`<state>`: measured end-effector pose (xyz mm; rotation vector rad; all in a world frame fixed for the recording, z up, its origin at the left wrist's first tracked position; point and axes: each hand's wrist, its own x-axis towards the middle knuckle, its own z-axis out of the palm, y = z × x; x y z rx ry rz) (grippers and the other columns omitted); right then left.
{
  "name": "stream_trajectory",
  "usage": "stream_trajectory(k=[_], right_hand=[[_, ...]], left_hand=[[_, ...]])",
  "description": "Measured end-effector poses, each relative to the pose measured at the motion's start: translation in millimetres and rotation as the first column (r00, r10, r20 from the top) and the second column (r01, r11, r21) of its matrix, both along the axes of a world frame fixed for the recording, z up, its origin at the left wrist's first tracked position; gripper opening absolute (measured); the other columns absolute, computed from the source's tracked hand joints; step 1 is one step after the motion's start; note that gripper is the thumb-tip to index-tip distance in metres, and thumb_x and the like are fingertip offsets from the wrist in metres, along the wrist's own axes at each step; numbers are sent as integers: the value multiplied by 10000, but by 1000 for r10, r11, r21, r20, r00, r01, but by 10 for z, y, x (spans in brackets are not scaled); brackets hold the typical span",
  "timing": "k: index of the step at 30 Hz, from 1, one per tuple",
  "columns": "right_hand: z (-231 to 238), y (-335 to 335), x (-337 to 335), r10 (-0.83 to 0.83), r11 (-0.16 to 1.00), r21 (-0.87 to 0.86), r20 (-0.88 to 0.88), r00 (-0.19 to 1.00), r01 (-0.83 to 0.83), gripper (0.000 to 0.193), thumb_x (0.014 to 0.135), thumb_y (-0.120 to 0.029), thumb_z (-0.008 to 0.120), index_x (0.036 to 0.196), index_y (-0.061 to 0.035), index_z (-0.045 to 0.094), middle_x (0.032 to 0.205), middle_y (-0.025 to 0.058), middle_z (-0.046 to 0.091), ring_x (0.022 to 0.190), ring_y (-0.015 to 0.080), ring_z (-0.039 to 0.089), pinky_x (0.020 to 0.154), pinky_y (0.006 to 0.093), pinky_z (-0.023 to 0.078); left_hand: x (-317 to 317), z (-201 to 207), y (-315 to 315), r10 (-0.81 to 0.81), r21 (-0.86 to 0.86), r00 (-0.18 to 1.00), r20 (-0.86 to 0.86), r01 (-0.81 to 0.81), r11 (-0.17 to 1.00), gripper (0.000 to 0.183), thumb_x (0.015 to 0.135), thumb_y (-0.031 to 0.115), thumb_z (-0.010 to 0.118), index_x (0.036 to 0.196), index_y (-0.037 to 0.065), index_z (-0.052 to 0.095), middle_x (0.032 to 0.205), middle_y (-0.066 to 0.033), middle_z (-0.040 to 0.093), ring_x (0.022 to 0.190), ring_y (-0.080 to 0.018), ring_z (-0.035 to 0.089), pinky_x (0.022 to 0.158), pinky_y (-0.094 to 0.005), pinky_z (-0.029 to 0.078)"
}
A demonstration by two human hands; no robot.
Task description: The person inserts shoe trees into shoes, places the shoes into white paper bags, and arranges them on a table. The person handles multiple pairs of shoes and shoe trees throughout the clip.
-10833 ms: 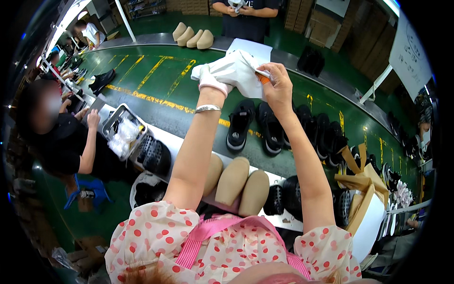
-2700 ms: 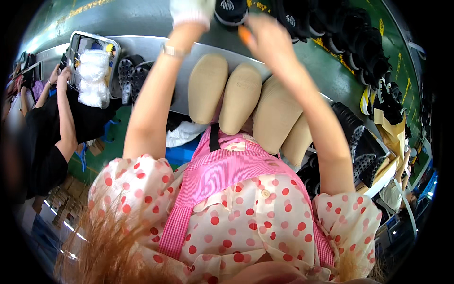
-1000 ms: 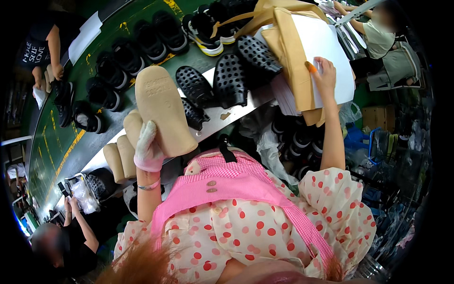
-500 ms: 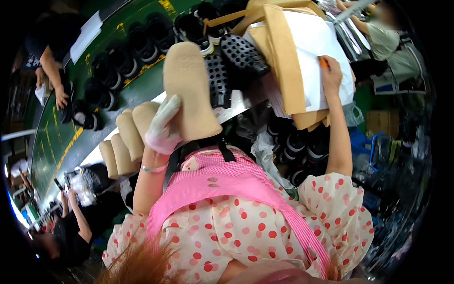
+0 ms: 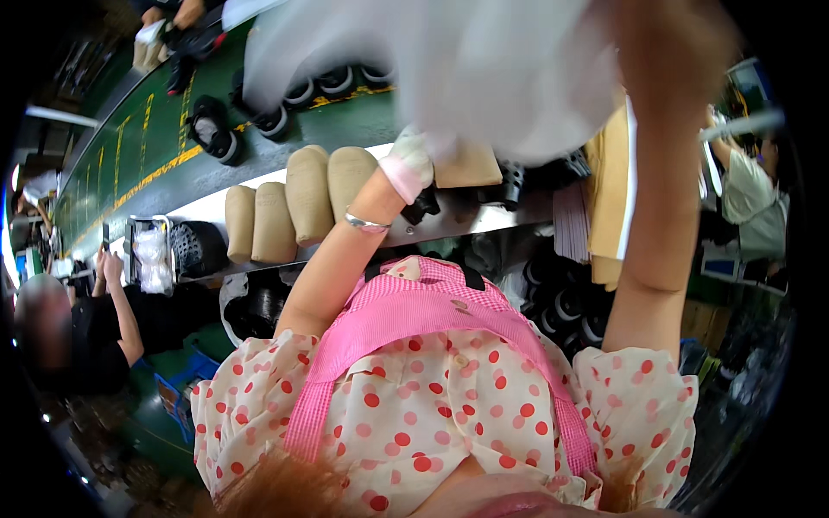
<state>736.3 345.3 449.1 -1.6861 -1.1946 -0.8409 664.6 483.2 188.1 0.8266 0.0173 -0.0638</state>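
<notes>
A large white sheet [image 5: 509, 86], smeared by motion, spreads across the top of the view. At its right edge is my bare right hand [image 5: 669, 52], blurred, apparently gripping the raised sheet. My gloved left hand [image 5: 416, 157] is partly hidden behind the sheet. Beside it, the lower end of a beige foot-shaped form [image 5: 467, 169] shows below the sheet. The left fingers are covered, but the hand appears to hold that form. Several similar beige forms [image 5: 311, 197] stand in a row to the left of my wrist.
Black perforated pieces [image 5: 513, 185] lie under the sheet, left of a stack of brown paper [image 5: 608, 186]. Black shoes [image 5: 212, 129] line the green surface beyond. A co-worker's hands [image 5: 173, 15] are at far left; another person [image 5: 104, 319] is at lower left.
My right hand has risen from the paper stack, and a white sheet now sweeps across the top. My left hand has moved right with the beige form, now mostly covered.
</notes>
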Motion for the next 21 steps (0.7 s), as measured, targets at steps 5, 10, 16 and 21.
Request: stream_trajectory(k=[5,10,16,21], right_hand=[[-864,942,-569,3,824,-550,240,971,134,212,770,-221,717,944,-152,618,840,25,569,520,186,589,445,297,440],[-1120,1056,-591,98,647,-664,-416,904,-375,404,777,-230,745,1160,-151,644,1000,53,655,768,207,650,716,322,515],[-1353,2030,-100,59,954,-193,-635,770,-231,586,839,-270,703,1348,-61,500,1269,142,577,1173,255,541,995,353,418],[-1558,2670,-330,-9,979,-162,-641,768,-124,380,900,-245,619,1219,-43,581,1158,138,611,1084,275,574,933,355,443]], left_hand=[[-126,-145,858,141,588,930,339,-327,740,400,939,180,545,1309,40,488,1225,-68,587,1121,-198,565,1004,-336,435],[-535,-519,1701,-38,857,860,509,-503,113,372,955,138,478,1319,63,493,1227,-54,588,1124,-206,559,1026,-335,408],[-663,-786,2099,-56,736,881,469,-355,576,352,996,109,410,1330,18,474,1249,-96,576,1084,-202,588,963,-343,479],[-745,-412,2189,-71,-518,997,-8,57,854,349,978,76,463,1319,-3,473,1246,-118,575,1099,-203,584,956,-325,484]])
